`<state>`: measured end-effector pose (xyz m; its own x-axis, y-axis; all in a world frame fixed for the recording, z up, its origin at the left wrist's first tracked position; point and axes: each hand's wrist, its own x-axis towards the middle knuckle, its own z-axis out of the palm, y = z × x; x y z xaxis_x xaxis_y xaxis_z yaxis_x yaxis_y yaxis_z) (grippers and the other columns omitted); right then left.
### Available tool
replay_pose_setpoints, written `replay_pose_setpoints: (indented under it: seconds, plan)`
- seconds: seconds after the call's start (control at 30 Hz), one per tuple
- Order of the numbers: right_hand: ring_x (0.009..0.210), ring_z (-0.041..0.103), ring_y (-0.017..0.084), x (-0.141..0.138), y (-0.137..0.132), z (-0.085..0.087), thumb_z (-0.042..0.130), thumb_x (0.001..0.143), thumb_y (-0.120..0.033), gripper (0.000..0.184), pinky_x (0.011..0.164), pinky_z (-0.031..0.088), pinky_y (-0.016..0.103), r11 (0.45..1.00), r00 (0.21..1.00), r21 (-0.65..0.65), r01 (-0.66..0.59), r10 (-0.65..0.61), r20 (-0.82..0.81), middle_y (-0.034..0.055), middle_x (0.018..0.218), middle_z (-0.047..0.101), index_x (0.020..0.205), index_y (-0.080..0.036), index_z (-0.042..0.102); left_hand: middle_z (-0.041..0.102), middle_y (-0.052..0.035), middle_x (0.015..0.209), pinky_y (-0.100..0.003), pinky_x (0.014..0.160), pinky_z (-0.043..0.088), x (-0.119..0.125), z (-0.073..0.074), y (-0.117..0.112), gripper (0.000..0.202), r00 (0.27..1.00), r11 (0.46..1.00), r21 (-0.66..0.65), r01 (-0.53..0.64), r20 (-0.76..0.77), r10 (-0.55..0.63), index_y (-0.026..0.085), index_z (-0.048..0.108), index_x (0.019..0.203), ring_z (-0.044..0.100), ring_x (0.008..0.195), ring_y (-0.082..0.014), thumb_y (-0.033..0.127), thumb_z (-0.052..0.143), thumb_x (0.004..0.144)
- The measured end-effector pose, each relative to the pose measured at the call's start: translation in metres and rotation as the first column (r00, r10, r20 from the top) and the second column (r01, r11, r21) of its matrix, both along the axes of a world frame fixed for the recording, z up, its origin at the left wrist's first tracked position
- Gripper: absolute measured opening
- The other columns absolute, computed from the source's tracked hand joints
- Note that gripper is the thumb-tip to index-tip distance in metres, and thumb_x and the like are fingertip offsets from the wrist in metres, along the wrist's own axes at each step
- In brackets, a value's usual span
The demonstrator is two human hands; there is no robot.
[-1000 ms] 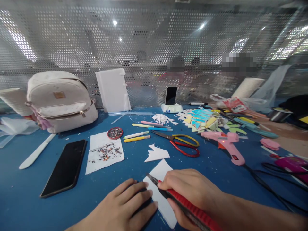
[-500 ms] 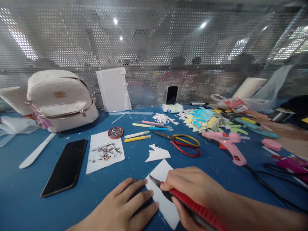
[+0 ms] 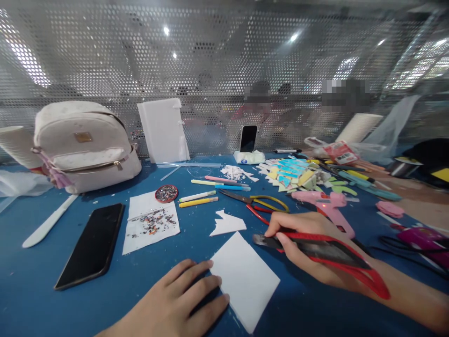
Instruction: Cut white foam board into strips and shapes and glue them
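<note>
Up and off to the right swings the right hand [image 3: 310, 224], taking the utility knife [image 3: 326, 249] clear of the white card [image 3: 247, 281], and now that card shows its whole diamond shape at the lower centre of the frame. Fingers and thumb wrap the knife, a red frame round a dark body, its front end blurred just beyond the card's upper right edge. Over on the other side, the left hand [image 3: 178, 299] stays put, spread flat, grasping nothing, fingertips at the card's left edge. Smooth and straight-sided, the card lies on the blue tabletop [image 3: 135, 285]. Just above it: a jagged white offcut [image 3: 228, 223], all points and notches. Up again to the scissors [image 3: 248, 200], 1 yellow loop and 1 red, the red partly hidden by the right hand, with a pink plastic glue gun [image 3: 321, 200] to their right. Left of them, 5 slim pens [image 3: 199, 202]. Further left, a thin white sheet [image 3: 138, 205] sprinkled with dark and orange flecks, a round red-rimmed dish [image 3: 177, 193] of glittery bits at its upper right. Lower left, a glossy black phone [image 3: 91, 245]; upper left, a soft cream backpack [image 3: 84, 119].
</note>
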<state>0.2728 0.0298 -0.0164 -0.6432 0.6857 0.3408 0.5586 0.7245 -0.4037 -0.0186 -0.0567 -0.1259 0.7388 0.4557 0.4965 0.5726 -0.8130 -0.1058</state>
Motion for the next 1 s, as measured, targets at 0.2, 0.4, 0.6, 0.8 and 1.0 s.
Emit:
replay_pose_setpoints:
  seconds: [0.2,0.4,0.6,0.8,1.0]
  plan:
    - [0.043,0.049,0.012,0.0,-0.001,-0.002,0.054,0.085,-0.022,0.012,0.045,0.035,0.022,0.993,1.0,-0.121,-0.005,0.006,0.015,-0.0035,0.053,0.058,0.076,-0.022,0.062,0.065,-0.0046,0.128,-0.04,0.112,0.043,-0.003,0.001,-0.001,0.037,1.0,1.0,-0.006,-0.018,0.003,0.018,0.027,0.059,0.135,0.051,0.133,-0.0248,0.041,0.04,0.105]
    - [0.047,0.057,0.014,-0.008,-0.013,-0.001,0.051,0.084,-0.018,0.018,0.045,0.04,0.022,0.959,1.0,-0.282,-0.031,0.03,-0.008,-0.0008,0.057,0.066,0.072,-0.023,0.063,0.065,-0.0091,0.13,-0.045,0.111,0.043,-0.01,0.014,0.003,0.063,0.996,0.993,-0.097,-0.064,-0.068,0.058,0.018,0.053,0.14,0.056,0.127,-0.028,0.062,0.032,0.1]
    - [0.056,0.062,0.013,-0.011,-0.022,0.001,0.056,0.089,-0.024,0.012,0.053,0.047,0.021,0.904,0.98,-0.387,-0.181,0.198,0.004,0.0011,0.075,0.074,0.085,-0.022,0.066,0.063,-0.0112,0.136,-0.039,0.111,0.044,-0.015,0.025,0.009,0.072,0.996,0.985,-0.163,-0.05,-0.078,0.038,0.014,0.05,0.142,0.054,0.132,-0.0274,0.068,0.032,0.098]
    - [0.056,0.06,0.014,-0.011,-0.011,-0.003,0.053,0.085,-0.019,0.014,0.051,0.042,0.022,0.941,0.995,-0.33,-0.081,0.06,-0.074,0.0001,0.066,0.069,0.079,-0.021,0.066,0.067,-0.0048,0.13,-0.034,0.118,0.035,-0.016,0.036,0.01,0.042,0.992,0.991,-0.045,0.126,0.007,-0.125,0.018,0.065,0.123,0.054,0.13,-0.0182,0.037,0.031,0.109]
    - [0.054,0.058,0.011,-0.015,-0.007,-0.01,0.052,0.083,-0.019,0.016,0.053,0.041,0.02,0.954,0.987,-0.255,-0.158,0.146,-0.063,-0.0019,0.068,0.066,0.092,-0.021,0.065,0.074,0.0008,0.112,-0.031,0.105,0.044,-0.014,0.053,0.008,0.04,0.982,0.983,0.003,0.186,-0.036,-0.185,0.019,0.07,0.112,0.066,0.1,-0.0148,0.018,0.031,0.108]
